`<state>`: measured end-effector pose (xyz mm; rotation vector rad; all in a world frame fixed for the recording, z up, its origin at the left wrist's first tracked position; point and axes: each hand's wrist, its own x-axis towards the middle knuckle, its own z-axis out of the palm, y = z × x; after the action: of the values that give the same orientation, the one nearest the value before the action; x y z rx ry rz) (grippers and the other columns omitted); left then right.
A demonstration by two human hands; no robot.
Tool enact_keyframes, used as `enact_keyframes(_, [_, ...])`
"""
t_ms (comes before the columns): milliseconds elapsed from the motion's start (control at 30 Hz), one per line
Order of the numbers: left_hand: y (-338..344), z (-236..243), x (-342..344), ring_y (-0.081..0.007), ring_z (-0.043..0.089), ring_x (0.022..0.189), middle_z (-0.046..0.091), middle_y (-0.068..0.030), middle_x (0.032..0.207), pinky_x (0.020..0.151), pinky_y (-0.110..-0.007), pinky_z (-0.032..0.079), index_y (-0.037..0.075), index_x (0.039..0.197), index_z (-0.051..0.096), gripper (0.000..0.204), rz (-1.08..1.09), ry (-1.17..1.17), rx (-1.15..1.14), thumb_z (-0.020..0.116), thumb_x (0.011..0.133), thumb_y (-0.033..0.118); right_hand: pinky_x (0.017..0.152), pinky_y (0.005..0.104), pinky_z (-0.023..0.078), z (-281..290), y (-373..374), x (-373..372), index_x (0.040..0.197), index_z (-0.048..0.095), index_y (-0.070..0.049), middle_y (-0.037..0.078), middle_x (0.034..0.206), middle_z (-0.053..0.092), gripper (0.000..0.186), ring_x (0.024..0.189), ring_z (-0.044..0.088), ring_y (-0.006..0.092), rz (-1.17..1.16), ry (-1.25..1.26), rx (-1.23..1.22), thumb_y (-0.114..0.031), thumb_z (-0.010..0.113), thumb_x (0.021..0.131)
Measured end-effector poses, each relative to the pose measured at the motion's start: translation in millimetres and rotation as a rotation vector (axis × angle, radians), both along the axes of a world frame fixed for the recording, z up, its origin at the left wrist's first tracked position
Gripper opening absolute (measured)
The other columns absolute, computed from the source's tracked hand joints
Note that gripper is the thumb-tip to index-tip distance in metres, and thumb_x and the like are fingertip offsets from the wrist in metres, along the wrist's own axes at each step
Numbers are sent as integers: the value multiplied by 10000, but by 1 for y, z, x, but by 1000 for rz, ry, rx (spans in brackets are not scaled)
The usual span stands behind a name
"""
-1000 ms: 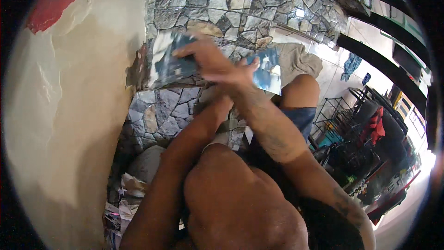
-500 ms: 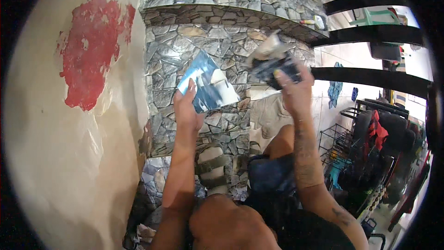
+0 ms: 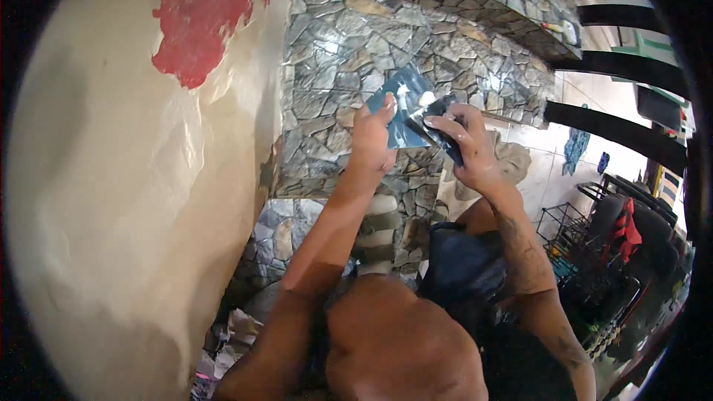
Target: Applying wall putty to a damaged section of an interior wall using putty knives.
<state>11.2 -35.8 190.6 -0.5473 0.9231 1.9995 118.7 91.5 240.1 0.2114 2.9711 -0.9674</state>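
My left hand point(image 3: 369, 136) is closed on the edge of a flat blue square sheet point(image 3: 404, 131), thumb on top. White paste is smeared across the sheet's face. My right hand point(image 3: 475, 150) grips a thin dark flat scraper point(image 3: 447, 150) with whitish streaks on it. The scraper overlaps the right part of the sheet, and its edge appears to touch the paste there. Both hands are held in front of me, over stone-patterned steps point(image 3: 327, 89).
A cream wall point(image 3: 148, 200) with a peeled red patch point(image 3: 204, 26) rises at my left. Dark railing bars point(image 3: 616, 130) run along the right. Beyond them stand a black wire rack point(image 3: 564, 230) and a red cloth point(image 3: 627, 230). My bent knee point(image 3: 405, 334) is below my hands.
My right hand has brought the scraper leftward onto the sheet; before, it was apart and carried a lump of pale paste. The view has shifted, so the wall patch sits higher and further right.
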Motion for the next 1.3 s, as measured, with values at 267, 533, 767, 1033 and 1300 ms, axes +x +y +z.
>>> enact_keyframes(267, [-48,-9,9,-161,570,733,551,-75,842,628,-264,484,3,988,496,204,-325,933,-481,441,802,69,872,387,341,-41,19,11,1142,439,-213,129,1061,397,711,1037,376,340,52,-184,162,94,575,516])
enact_keyframes(533, [-40,-33,-13,-154,468,655,502,-74,770,586,-284,395,-13,841,520,216,-58,410,-458,519,814,201,936,343,295,-36,23,-31,1140,430,-93,150,1132,409,691,1123,357,315,-7,19,-331,161,390,499])
enact_keyframes(767, [-37,-62,-17,-143,399,536,474,-58,580,502,-308,333,-34,652,487,301,-169,573,-622,555,790,225,805,366,398,-63,-19,-51,1112,461,-110,138,1029,460,546,940,471,335,100,-82,-151,60,525,597])
enact_keyframes(1033, [-37,-94,-22,-426,474,646,506,-294,682,595,-444,360,-108,687,498,392,-224,755,-1135,579,757,269,863,362,369,-77,-51,-31,1109,491,-103,153,1050,475,649,1010,451,338,83,-278,-221,118,426,503])
enact_keyframes(1300, [-46,-103,-34,-225,548,774,563,-173,837,623,-385,444,-104,986,453,371,12,134,-604,546,789,197,907,304,336,-37,2,-31,1141,466,-89,129,1129,475,615,1053,449,238,154,-179,-570,109,461,559])
